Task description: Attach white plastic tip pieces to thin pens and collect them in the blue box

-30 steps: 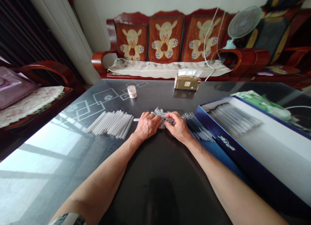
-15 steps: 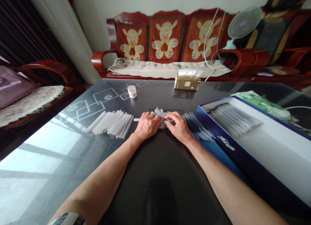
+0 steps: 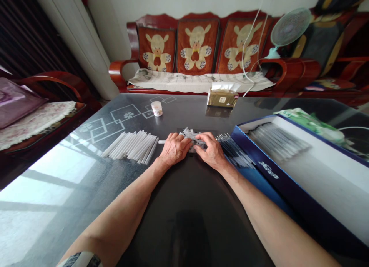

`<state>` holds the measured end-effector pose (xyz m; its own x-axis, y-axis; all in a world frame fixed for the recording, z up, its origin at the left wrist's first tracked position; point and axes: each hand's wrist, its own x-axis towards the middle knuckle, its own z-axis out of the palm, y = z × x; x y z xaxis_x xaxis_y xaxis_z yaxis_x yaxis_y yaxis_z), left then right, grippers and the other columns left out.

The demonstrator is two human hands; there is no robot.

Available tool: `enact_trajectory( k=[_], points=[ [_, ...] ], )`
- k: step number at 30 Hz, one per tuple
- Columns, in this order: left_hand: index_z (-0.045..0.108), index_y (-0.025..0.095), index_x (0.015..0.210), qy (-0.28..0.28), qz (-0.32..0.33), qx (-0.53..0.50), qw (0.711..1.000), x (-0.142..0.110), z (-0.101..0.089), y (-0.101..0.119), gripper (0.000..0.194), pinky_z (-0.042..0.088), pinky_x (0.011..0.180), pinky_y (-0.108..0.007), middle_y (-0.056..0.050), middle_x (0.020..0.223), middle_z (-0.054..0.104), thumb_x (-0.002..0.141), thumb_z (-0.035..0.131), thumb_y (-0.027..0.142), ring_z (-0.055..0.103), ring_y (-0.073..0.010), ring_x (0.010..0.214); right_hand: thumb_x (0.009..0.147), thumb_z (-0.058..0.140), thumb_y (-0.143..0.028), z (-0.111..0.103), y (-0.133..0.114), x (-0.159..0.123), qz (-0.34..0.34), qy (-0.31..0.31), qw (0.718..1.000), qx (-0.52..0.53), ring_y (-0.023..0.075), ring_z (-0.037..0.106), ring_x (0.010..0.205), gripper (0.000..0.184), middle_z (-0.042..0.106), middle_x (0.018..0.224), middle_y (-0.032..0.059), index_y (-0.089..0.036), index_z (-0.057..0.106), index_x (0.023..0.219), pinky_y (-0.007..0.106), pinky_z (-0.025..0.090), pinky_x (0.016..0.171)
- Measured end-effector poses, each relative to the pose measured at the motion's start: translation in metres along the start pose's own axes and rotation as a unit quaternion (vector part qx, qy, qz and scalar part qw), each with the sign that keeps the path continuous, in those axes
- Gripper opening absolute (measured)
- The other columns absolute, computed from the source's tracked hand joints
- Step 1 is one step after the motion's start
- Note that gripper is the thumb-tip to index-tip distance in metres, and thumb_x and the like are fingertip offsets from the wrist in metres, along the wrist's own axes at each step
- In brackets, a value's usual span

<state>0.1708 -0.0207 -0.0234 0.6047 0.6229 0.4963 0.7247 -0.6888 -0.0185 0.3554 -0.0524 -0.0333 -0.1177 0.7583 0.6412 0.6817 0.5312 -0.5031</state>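
My left hand (image 3: 175,148) is closed around a slim white pen barrel (image 3: 162,141), whose end juts out to its left. Close beside it, my right hand (image 3: 211,149) has thumb and forefinger apart over a small pile of white and clear plastic pieces (image 3: 188,133); nothing shows between those fingertips. A row of white pen barrels (image 3: 134,146) lies left of my left hand. Thin dark pen refills (image 3: 236,151) are fanned out just right of my right hand. The far end of the held barrel is hidden by my fingers.
A blue-sided open box (image 3: 325,178) at the right holds a row of slim, pen-like sticks (image 3: 278,141). Green-and-white packaging (image 3: 314,124) lies behind it. A small white cup-shaped roll (image 3: 157,108) and a tissue pack (image 3: 221,97) stand farther back on the dark glossy table (image 3: 184,205).
My right thumb and forefinger have spread apart and drawn slightly away from my left fingertips. My left hand stays in place with the barrel.
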Motion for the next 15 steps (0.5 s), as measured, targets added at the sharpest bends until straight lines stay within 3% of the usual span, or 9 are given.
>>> enact_trajectory(
  k=[2, 4, 8, 12, 15],
  points=[
    [0.067, 0.022, 0.100, 0.001, 0.000, 0.002, 1.000, 0.0002, -0.0003, 0.0002, 0.040, 0.034, 0.076, -0.033, -0.004, 0.075, 0.059, 0.099, 0.032, 0.042, 0.048, -0.0191, 0.075, 0.081, 0.063, -0.026, -0.0002, 0.0001, -0.0006, 0.001, 0.005, 1.000, -0.020, 0.0230, 0.060, 0.099, 0.026, 0.062, 0.106, 0.0097, -0.018, 0.062, 0.106, 0.036, 0.049, 0.089],
    [0.067, 0.022, 0.099, 0.001, 0.002, 0.006, 1.000, 0.0004, -0.0006, 0.0005, 0.040, 0.034, 0.076, -0.034, -0.004, 0.075, 0.059, 0.099, 0.032, 0.042, 0.049, -0.0192, 0.075, 0.087, 0.057, -0.028, 0.0002, 0.0019, -0.0007, -0.009, 0.002, 0.999, -0.046, 0.0226, 0.061, 0.096, 0.016, 0.063, 0.099, 0.0090, -0.018, 0.065, 0.098, 0.036, 0.048, 0.088],
    [0.067, 0.022, 0.099, -0.004, 0.005, 0.007, 1.000, 0.0003, -0.0007, 0.0004, 0.041, 0.034, 0.076, -0.034, -0.005, 0.076, 0.059, 0.099, 0.032, 0.043, 0.049, -0.0193, 0.076, 0.091, 0.051, -0.026, 0.0019, 0.0055, -0.0003, -0.026, -0.011, 0.998, -0.056, 0.0203, 0.061, 0.088, 0.017, 0.065, 0.089, 0.0066, -0.020, 0.066, 0.086, 0.034, 0.048, 0.085],
    [0.067, 0.022, 0.101, -0.007, 0.001, 0.004, 1.000, -0.0001, -0.0005, -0.0001, 0.041, 0.034, 0.076, -0.034, -0.005, 0.076, 0.059, 0.099, 0.031, 0.043, 0.049, -0.0191, 0.076, 0.085, 0.057, -0.021, 0.0009, 0.0015, -0.0005, -0.021, -0.007, 0.999, -0.027, 0.0214, 0.060, 0.096, 0.011, 0.063, 0.096, 0.0073, -0.020, 0.064, 0.094, 0.034, 0.049, 0.087],
    [0.067, 0.022, 0.101, -0.007, 0.001, 0.000, 1.000, -0.0004, -0.0002, -0.0001, 0.040, 0.034, 0.076, -0.034, -0.005, 0.077, 0.059, 0.099, 0.032, 0.042, 0.049, -0.0190, 0.076, 0.081, 0.063, -0.026, -0.0003, -0.0015, -0.0009, -0.003, -0.002, 1.000, -0.029, 0.0232, 0.060, 0.099, 0.029, 0.062, 0.106, 0.0100, -0.018, 0.060, 0.109, 0.036, 0.049, 0.089]
  ],
)
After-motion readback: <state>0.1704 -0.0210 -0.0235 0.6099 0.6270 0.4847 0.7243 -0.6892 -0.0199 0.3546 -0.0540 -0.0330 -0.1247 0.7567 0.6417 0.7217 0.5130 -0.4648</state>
